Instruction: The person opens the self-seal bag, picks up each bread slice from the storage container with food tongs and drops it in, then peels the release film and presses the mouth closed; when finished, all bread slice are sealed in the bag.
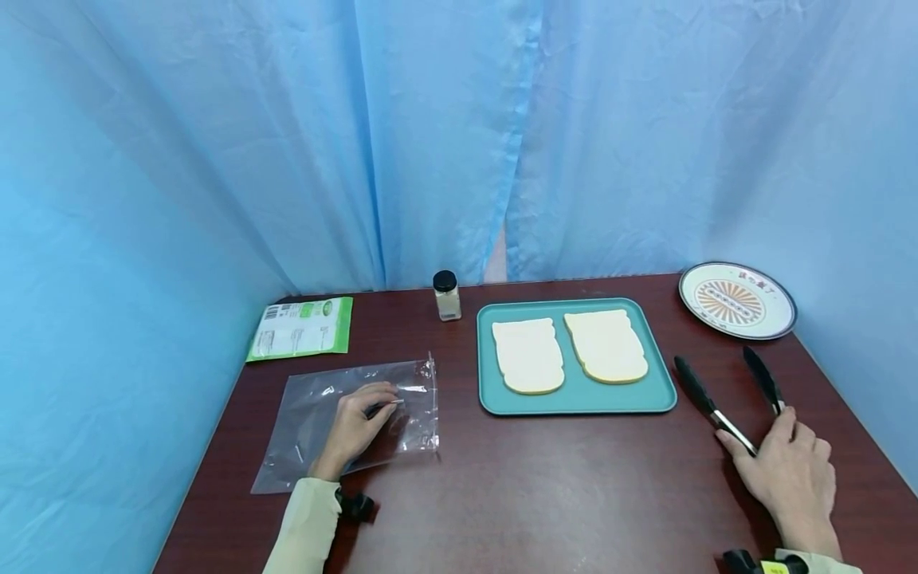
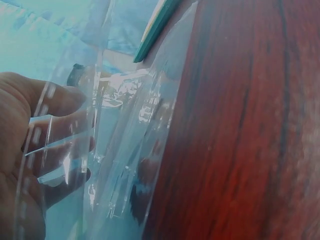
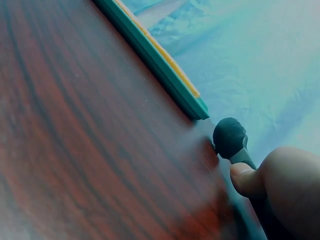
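A clear plastic bag (image 1: pixel 315 414) lies on the left of the table. My left hand (image 1: pixel 362 422) is over it, thumb and fingers bent and gripping a raised fold of its film; the left wrist view shows the film (image 2: pixel 112 150) standing up across my fingers (image 2: pixel 60 102). At the right, my right hand (image 1: pixel 792 470) holds a pair of tongs (image 1: pixel 731 430) with metal arms and black tips. The tips stand spread apart, pointing toward the back of the table. In the right wrist view my thumb (image 3: pixel 245 177) presses on one arm of the tongs.
A teal tray (image 1: pixel 574 402) holds two bread slices (image 1: pixel 529 356). Behind the tongs sits a round patterned plate (image 1: pixel 739 300). A small black-capped jar (image 1: pixel 447 296) stands at the back, with a green-and-white packet (image 1: pixel 301 328) to its left. Blue curtains (image 1: pixel 430 143) surround the table.
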`<action>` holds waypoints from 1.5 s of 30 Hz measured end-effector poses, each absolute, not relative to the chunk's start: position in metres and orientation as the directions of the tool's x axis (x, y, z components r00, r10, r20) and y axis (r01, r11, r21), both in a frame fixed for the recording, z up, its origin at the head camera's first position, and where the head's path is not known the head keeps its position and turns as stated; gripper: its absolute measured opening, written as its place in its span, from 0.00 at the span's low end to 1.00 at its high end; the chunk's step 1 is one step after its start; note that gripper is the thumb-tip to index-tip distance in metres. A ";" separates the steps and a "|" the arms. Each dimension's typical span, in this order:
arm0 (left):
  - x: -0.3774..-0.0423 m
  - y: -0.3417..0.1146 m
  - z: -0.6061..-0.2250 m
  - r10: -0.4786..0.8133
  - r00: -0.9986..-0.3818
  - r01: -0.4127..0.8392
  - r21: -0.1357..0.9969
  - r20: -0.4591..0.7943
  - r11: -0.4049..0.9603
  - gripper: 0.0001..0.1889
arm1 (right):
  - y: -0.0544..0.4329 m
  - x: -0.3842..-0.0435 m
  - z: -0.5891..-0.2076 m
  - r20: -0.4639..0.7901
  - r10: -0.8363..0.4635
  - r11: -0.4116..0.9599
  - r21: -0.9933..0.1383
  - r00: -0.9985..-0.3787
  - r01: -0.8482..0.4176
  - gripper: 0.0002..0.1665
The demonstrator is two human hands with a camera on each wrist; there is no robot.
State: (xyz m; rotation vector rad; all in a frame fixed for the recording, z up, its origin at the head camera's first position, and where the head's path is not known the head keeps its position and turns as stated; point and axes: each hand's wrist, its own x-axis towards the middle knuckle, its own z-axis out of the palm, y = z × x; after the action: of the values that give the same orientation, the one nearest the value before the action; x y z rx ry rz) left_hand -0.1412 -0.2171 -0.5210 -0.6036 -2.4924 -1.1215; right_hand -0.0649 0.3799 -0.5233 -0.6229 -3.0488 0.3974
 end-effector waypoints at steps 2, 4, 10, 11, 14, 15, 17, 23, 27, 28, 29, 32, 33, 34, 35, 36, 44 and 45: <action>-0.141 -0.217 -0.522 0.239 -0.849 0.511 0.616 0.471 0.599 0.05 | 0.380 -0.064 -0.521 -0.057 0.393 0.883 -0.255 -0.918 0.394 0.70; -0.141 -0.217 -0.522 0.238 -0.848 0.512 0.614 0.474 0.600 0.05 | 0.381 -0.063 -0.518 -0.078 0.406 0.870 -0.271 -0.910 0.412 0.71; -0.141 -0.217 -0.522 0.237 -0.845 0.516 0.611 0.480 0.601 0.05 | 0.383 -0.062 -0.505 -0.163 0.455 0.812 -0.326 -0.875 0.484 0.74; -0.141 -0.217 -0.522 0.238 -0.843 0.518 0.610 0.482 0.600 0.05 | 0.383 -0.062 -0.503 -0.177 0.462 0.804 -0.331 -0.869 0.495 0.75; -0.142 -0.218 -0.522 0.239 -0.840 0.523 0.608 0.487 0.598 0.06 | 0.383 -0.063 -0.499 -0.228 0.481 0.778 -0.334 -0.846 0.532 0.76; -0.142 -0.218 -0.522 0.238 -0.840 0.522 0.608 0.487 0.598 0.06 | 0.383 -0.063 -0.499 -0.244 0.487 0.769 -0.335 -0.838 0.544 0.76; -0.142 -0.218 -0.523 0.239 -0.841 0.521 0.609 0.485 0.598 0.06 | 0.383 -0.063 -0.500 -0.265 0.499 0.754 -0.336 -0.825 0.564 0.76; -0.142 -0.217 -0.523 0.239 -0.845 0.516 0.612 0.479 0.599 0.06 | 0.380 -0.062 -0.503 -0.240 0.528 0.736 -0.349 -0.814 0.581 0.77; -0.143 -0.218 -0.523 0.241 -0.840 0.523 0.607 0.486 0.598 0.06 | 0.375 -0.062 -0.501 -0.195 0.513 0.758 -0.355 -0.836 0.547 0.76; -0.143 -0.218 -0.523 0.243 -0.838 0.526 0.606 0.488 0.596 0.06 | 0.374 -0.061 -0.500 -0.186 0.503 0.767 -0.353 -0.844 0.535 0.76; -0.143 -0.218 -0.523 0.245 -0.837 0.528 0.605 0.490 0.596 0.06 | 0.372 -0.060 -0.499 -0.184 0.493 0.776 -0.350 -0.850 0.525 0.75; -0.143 -0.218 -0.523 0.247 -0.836 0.531 0.608 0.490 0.591 0.06 | 0.367 -0.059 -0.496 -0.178 0.470 0.793 -0.346 -0.865 0.502 0.75; -0.143 -0.218 -0.523 0.247 -0.837 0.530 0.610 0.489 0.589 0.06 | 0.364 -0.059 -0.495 -0.179 0.462 0.798 -0.344 -0.869 0.495 0.75; -0.143 -0.217 -0.523 0.247 -0.837 0.530 0.611 0.488 0.588 0.06 | 0.362 -0.059 -0.494 -0.177 0.455 0.802 -0.344 -0.873 0.488 0.75; -0.143 -0.217 -0.523 0.247 -0.837 0.530 0.612 0.488 0.588 0.06 | 0.360 -0.059 -0.493 -0.178 0.450 0.804 -0.346 -0.875 0.483 0.75; -0.143 -0.217 -0.523 0.247 -0.838 0.529 0.614 0.486 0.586 0.06 | 0.357 -0.059 -0.492 -0.174 0.442 0.808 -0.348 -0.880 0.475 0.75; -0.143 -0.217 -0.524 0.252 -0.838 0.530 0.609 0.485 0.589 0.06 | 0.336 -0.059 -0.488 -0.122 0.372 0.848 -0.359 -0.920 0.390 0.71; -0.143 -0.217 -0.524 0.253 -0.838 0.529 0.610 0.483 0.590 0.06 | 0.333 -0.059 -0.488 -0.111 0.364 0.853 -0.360 -0.925 0.379 0.71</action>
State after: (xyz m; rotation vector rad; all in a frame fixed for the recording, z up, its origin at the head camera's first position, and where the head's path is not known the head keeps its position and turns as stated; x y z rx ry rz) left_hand -0.1425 -0.2172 -0.5245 -0.6340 -2.4765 -1.1155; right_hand -0.0592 0.3332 -0.4878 -0.6134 -3.0611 0.6077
